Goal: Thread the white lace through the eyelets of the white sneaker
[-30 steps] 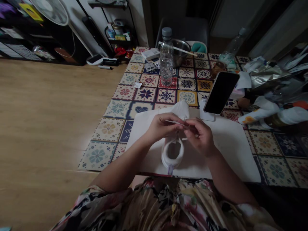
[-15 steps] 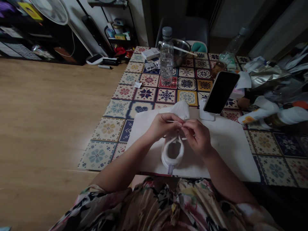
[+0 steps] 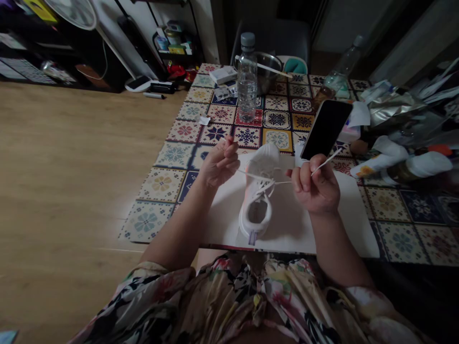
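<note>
A white sneaker [image 3: 255,210] rests on a white sheet [image 3: 344,217], its heel with a purple tab toward me and its toe pointing away. White shoelaces [image 3: 265,184] cross its tongue and stretch out to both sides. To the left of the shoe, my left hand [image 3: 220,162] is closed, gripping one shoelace end in its fingers. On the other side, my right hand [image 3: 316,184] pinches the other lace, whose free tip sticks out past the fingers to the upper right. Both laces look pulled taut above the shoe.
Behind my right hand a phone [image 3: 326,128] leans on a white stand. Farther back are a water bottle [image 3: 247,79], a metal pot [image 3: 267,71] and a small white box [image 3: 223,75]. Spray bottles [image 3: 416,165] and bags crowd the table's right side.
My hands have moved apart from above the shoe, left hand to the left, right hand to the right, drawing the laces out between them. The shoe's laced front is now uncovered.
</note>
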`<state>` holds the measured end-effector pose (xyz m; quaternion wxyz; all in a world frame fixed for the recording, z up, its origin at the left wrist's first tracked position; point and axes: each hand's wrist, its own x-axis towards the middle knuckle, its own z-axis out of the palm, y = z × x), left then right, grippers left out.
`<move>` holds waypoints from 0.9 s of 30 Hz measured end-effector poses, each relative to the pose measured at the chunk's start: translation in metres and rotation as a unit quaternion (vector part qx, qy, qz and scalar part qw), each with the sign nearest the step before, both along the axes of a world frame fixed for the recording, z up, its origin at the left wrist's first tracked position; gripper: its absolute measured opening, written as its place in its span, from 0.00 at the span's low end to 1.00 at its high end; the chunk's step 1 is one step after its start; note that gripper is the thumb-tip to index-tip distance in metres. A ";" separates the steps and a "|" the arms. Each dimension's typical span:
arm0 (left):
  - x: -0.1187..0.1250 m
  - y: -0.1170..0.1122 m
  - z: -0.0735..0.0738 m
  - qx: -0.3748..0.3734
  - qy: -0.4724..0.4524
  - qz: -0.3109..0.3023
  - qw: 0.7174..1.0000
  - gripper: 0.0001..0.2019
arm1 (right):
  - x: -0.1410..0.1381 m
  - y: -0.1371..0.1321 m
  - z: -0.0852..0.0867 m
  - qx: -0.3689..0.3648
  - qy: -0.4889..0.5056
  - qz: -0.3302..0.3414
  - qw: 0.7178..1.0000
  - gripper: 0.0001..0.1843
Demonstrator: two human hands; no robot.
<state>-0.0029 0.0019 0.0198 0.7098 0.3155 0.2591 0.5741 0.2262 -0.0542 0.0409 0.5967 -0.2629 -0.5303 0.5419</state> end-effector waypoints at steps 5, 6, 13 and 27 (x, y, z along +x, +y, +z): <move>-0.035 0.006 -0.001 0.051 0.133 -0.148 0.979 0.11 | 0.019 -0.009 0.015 -0.045 -0.032 0.010 0.998 0.19; -0.042 0.006 -0.002 0.064 0.175 -0.174 0.967 0.12 | 0.023 -0.013 0.016 -0.047 -0.033 0.014 0.998 0.18; -0.055 0.015 -0.013 0.097 0.400 -0.322 0.852 0.11 | 0.035 -0.045 -0.006 -0.120 -0.019 0.036 0.992 0.17; -0.022 0.007 -0.009 0.223 0.430 -0.450 0.750 0.12 | 0.002 -0.044 -0.044 -0.193 -0.245 -0.044 0.949 0.27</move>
